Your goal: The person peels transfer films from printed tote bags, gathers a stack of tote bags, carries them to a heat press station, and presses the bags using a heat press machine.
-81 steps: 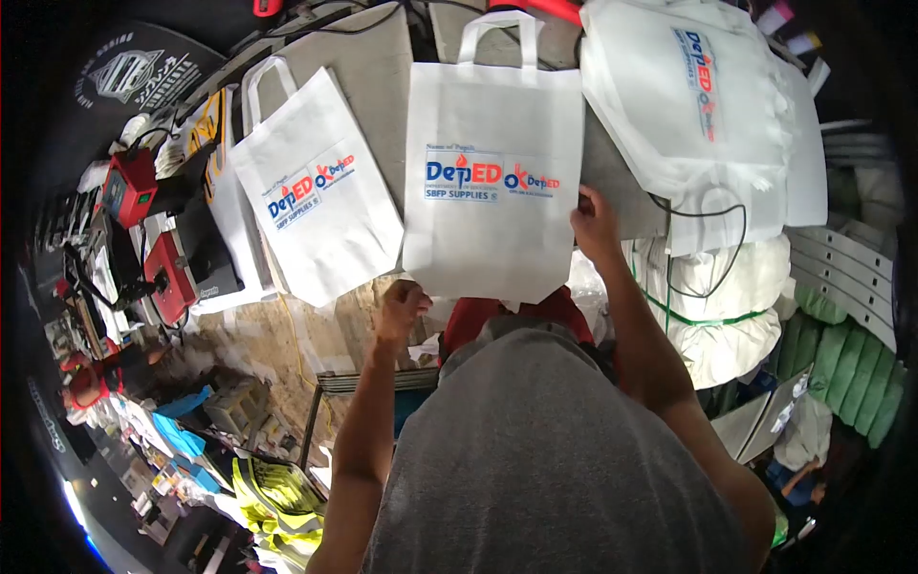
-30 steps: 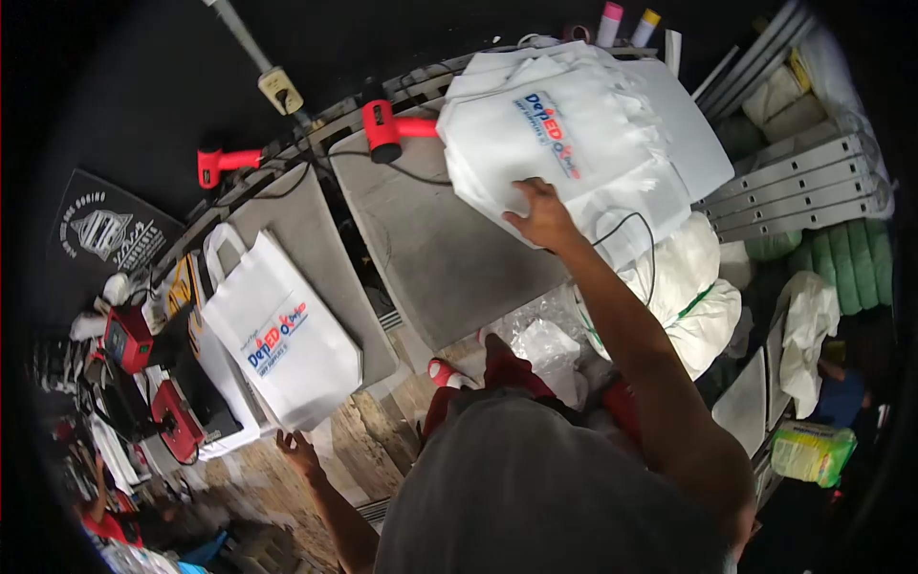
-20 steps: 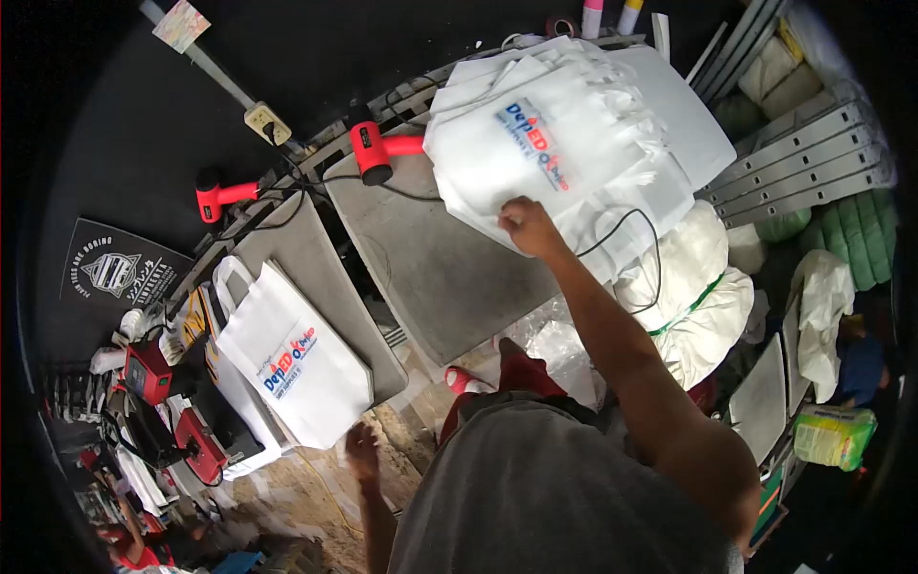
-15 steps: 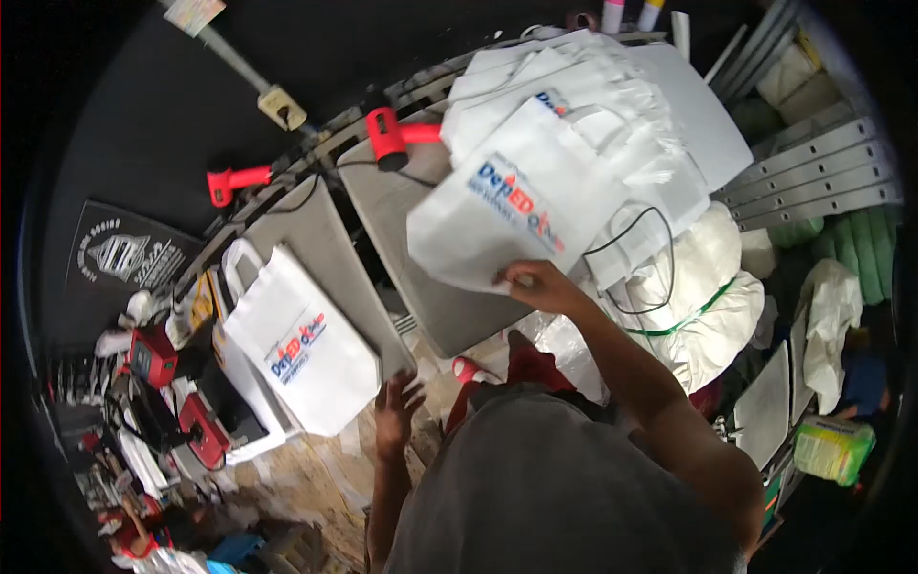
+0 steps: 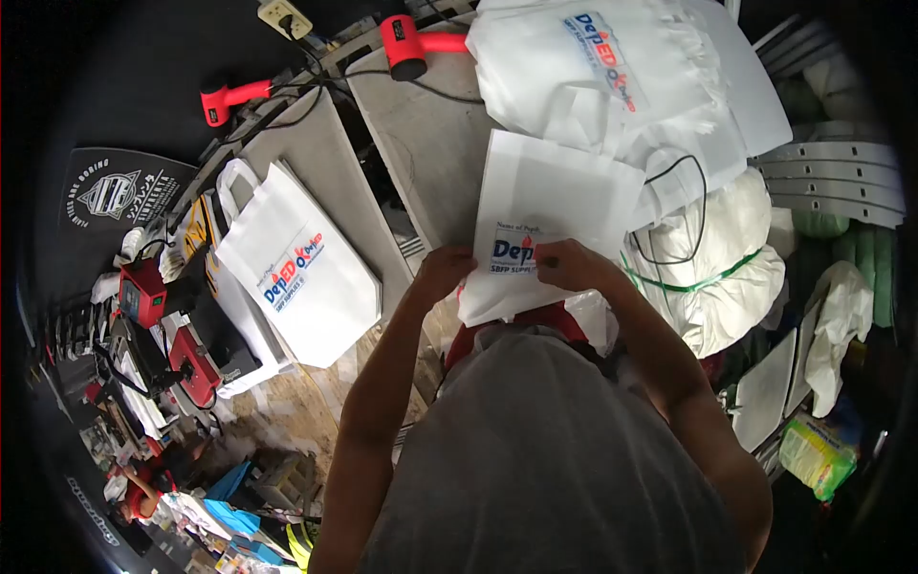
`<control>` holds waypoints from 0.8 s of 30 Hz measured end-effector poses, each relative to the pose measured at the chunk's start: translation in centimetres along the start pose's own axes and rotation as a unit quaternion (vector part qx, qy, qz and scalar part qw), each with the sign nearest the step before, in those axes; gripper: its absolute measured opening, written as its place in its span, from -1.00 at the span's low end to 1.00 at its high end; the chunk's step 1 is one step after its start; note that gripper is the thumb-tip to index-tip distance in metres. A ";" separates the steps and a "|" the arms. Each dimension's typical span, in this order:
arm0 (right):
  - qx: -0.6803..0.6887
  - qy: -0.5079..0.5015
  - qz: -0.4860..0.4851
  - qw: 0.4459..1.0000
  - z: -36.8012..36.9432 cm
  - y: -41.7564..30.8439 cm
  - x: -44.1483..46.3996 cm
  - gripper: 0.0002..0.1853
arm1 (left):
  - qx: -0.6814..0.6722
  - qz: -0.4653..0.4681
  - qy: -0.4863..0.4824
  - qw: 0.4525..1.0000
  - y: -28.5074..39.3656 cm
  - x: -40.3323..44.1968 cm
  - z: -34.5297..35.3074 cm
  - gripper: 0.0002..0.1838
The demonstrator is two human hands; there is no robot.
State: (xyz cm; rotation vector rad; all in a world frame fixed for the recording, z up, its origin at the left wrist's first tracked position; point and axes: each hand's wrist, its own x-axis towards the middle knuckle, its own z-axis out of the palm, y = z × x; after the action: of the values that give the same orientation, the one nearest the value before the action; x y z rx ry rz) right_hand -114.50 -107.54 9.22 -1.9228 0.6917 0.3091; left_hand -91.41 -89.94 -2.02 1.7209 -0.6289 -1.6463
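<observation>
A white printed bag [image 5: 559,187] is upright in front of my body, its handle toward the pile. At its left edge, my left hand [image 5: 446,275] has its fingers closed on the fabric. Over the print's right part lies my right hand [image 5: 566,265], fingers pinched together; what they hold, if anything, is too small to tell. Beyond is a pile of white bags [image 5: 535,67] with the same print. More printed white bags [image 5: 306,273] lie stacked at the left.
Two red heat guns [image 5: 405,48] [image 5: 218,103] with black cables lie along the grey table's [image 5: 430,143] back edge. A red press machine [image 5: 191,368] stands at left. A tied white bundle [image 5: 732,287] sits at right. A distant person [image 5: 143,493] is at lower left.
The bag pulled from the pile has come toward my body and turned more upright. My left hand has moved up to its left edge, and my right hand now lies over the print.
</observation>
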 end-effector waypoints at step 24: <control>0.049 0.191 -0.278 0.940 7.9 -7.3 4.3 -0.81 | -0.376 0.176 0.137 0.899 4.8 -12.0 1.4 -0.76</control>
State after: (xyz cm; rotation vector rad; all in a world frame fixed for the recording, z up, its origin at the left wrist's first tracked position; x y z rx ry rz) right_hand -106.07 -99.62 8.98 -2.0088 0.3678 -0.4556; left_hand -93.38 -84.44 9.57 1.1432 -0.1120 -1.1367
